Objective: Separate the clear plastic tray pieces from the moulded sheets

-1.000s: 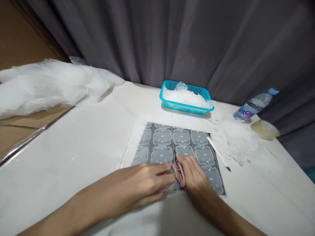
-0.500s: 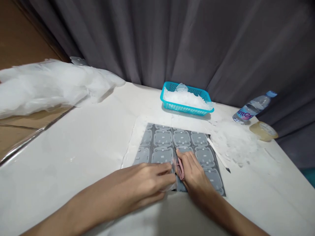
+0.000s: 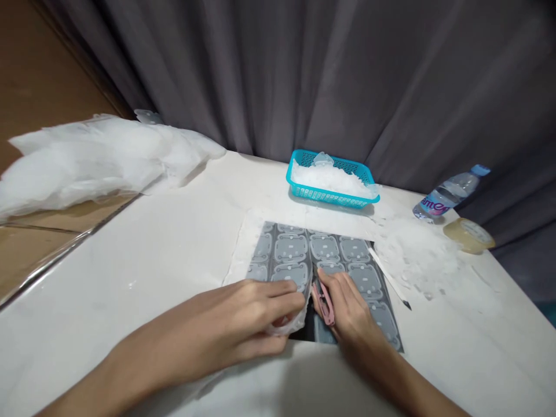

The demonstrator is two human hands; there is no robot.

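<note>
A translucent plastic sheet with rows of moulded rounded-rectangle shapes lies over a black mat. My left hand is closed on the near edge of a piece of this sheet, pinching it up off the mat. Pink thread snips sit in my right hand, their dark blades pointing away from me at the gap between the lifted piece and the rest. The blade tips are partly hidden by my thumb. Both hands work close together at the sheet's near middle.
Behind stands a turquoise basket of white plastic pieces. Clear scraps, a white pen-like stick, a tape roll and a water bottle lie right. A stack of white plastic sheets lies left on cardboard.
The gap in the sheet has widened, showing more black mat. My left hand has drawn the piece slightly left, and the snips in my right hand are turned more open to view.
</note>
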